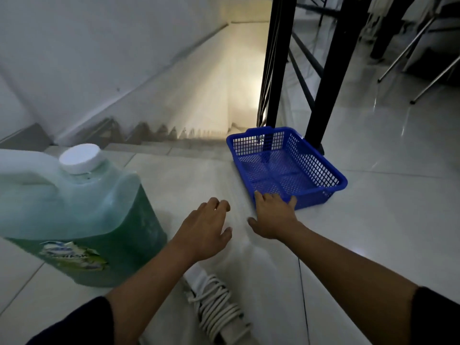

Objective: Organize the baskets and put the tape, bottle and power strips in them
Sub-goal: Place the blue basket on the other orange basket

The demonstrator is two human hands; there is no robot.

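Note:
A blue mesh basket [296, 155] sits empty on the white tiled floor at the top of a staircase. My right hand [273, 215] rests flat against the basket's near rim, fingers spread and touching it. To its left my left hand [206, 227] hovers over the floor with fingers loosely curled, holding nothing. A large jug-like bottle [74, 220] of green liquid with a white cap stands at the left. A white power strip [214, 310] with its cord wound around it lies on the floor under my left forearm. No tape is in view.
The stairs [199, 100] drop away just beyond the basket, beside a white wall. A black metal railing [273, 70] stands right behind the basket. Chair and table legs [408, 58] stand at the far right on the glossy floor.

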